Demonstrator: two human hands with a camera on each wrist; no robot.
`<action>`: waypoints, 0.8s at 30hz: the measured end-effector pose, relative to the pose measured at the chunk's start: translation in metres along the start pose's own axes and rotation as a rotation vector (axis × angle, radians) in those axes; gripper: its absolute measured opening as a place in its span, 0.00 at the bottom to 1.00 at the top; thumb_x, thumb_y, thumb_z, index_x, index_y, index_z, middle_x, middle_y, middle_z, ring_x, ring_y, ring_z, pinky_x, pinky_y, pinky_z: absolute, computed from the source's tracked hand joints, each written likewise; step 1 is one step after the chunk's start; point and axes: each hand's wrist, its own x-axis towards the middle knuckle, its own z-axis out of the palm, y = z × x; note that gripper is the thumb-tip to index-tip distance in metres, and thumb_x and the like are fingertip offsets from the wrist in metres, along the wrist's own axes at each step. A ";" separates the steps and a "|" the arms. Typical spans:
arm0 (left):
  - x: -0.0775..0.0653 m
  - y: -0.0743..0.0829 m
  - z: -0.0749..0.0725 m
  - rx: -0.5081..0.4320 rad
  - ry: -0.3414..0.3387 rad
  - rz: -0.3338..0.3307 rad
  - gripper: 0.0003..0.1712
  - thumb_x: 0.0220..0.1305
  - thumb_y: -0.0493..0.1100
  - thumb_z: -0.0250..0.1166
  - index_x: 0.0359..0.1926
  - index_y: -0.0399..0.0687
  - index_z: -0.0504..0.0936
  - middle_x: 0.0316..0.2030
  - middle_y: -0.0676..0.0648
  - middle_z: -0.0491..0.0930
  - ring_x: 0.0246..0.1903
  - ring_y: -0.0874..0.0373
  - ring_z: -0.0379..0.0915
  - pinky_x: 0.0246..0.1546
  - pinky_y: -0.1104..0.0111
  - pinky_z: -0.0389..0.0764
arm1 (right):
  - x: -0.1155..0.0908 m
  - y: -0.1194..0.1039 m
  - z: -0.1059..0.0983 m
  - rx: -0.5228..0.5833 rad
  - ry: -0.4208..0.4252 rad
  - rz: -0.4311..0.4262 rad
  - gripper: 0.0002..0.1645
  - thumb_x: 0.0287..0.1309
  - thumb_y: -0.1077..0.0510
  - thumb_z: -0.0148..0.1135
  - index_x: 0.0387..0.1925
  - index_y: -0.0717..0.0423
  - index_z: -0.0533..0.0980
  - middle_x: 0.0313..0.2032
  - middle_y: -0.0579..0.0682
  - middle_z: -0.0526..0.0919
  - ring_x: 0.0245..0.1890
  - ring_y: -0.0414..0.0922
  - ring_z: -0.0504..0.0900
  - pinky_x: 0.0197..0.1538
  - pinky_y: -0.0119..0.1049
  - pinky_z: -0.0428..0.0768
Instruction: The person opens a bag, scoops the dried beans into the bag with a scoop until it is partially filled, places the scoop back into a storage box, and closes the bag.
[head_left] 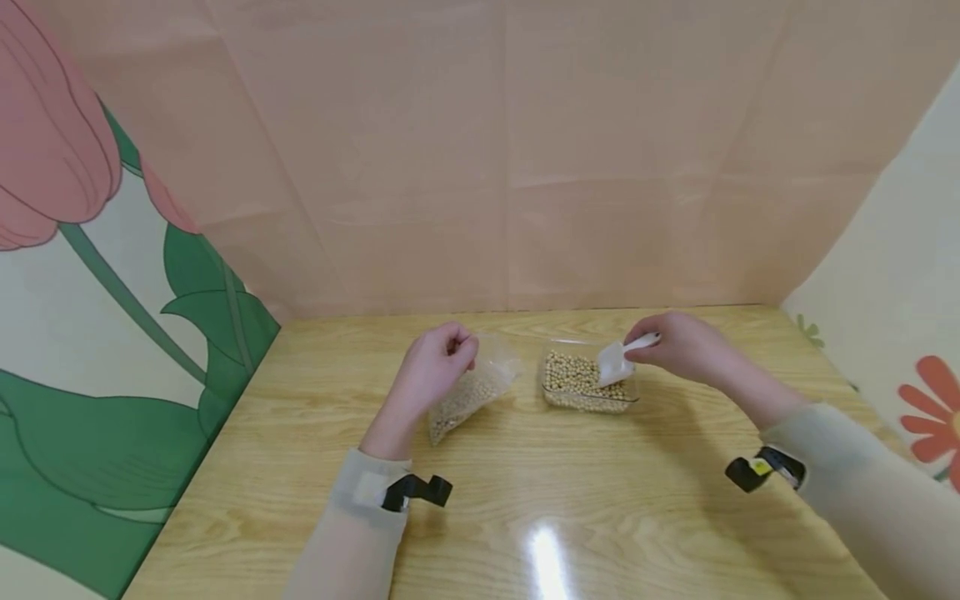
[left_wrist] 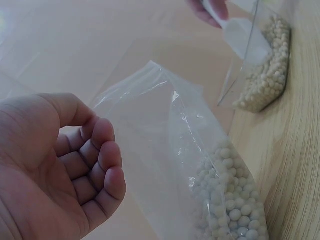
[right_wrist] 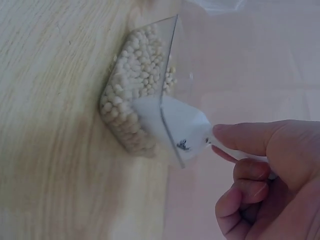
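My left hand (head_left: 438, 360) pinches the top edge of a clear plastic bag (left_wrist: 145, 117) between thumb and forefinger. Round pale soybeans (left_wrist: 237, 210) fill the lower part of the bag, which leans on the table. In my right hand (head_left: 678, 346) is a white scoop (head_left: 615, 364), gripped by its handle. The scoop's blade dips into a clear rectangular container (head_left: 546, 392), among the soybeans (head_left: 573, 372) inside. From the right wrist view, the scoop (right_wrist: 172, 120) tilts down past the container's rim, its tip sunk among the beans.
Bag and container stand side by side on a wood-grain table (head_left: 510, 492). A pink sheet (head_left: 510, 167) hangs behind the table's back edge. Flower-patterned panels (head_left: 112, 350) flank it on both sides.
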 end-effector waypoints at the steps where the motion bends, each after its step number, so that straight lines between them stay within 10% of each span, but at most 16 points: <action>1: 0.000 0.000 0.000 0.000 0.000 0.002 0.17 0.86 0.47 0.57 0.40 0.42 0.84 0.33 0.40 0.85 0.22 0.55 0.65 0.27 0.62 0.69 | 0.000 0.003 0.001 0.022 0.001 0.003 0.17 0.73 0.48 0.74 0.52 0.57 0.88 0.47 0.55 0.92 0.44 0.53 0.89 0.46 0.57 0.85; 17: 0.001 0.001 0.004 -0.016 -0.002 -0.011 0.16 0.86 0.46 0.58 0.37 0.47 0.82 0.33 0.38 0.84 0.22 0.55 0.64 0.27 0.62 0.69 | -0.001 0.032 0.040 0.375 -0.001 0.155 0.29 0.72 0.39 0.74 0.64 0.52 0.87 0.70 0.62 0.81 0.62 0.56 0.81 0.49 0.44 0.83; 24: 0.000 0.003 0.013 -0.003 0.012 -0.010 0.16 0.86 0.47 0.58 0.36 0.48 0.82 0.33 0.37 0.84 0.22 0.55 0.64 0.27 0.62 0.69 | 0.003 0.043 0.058 0.514 0.017 0.170 0.34 0.68 0.41 0.78 0.67 0.56 0.85 0.71 0.62 0.80 0.44 0.45 0.80 0.41 0.39 0.81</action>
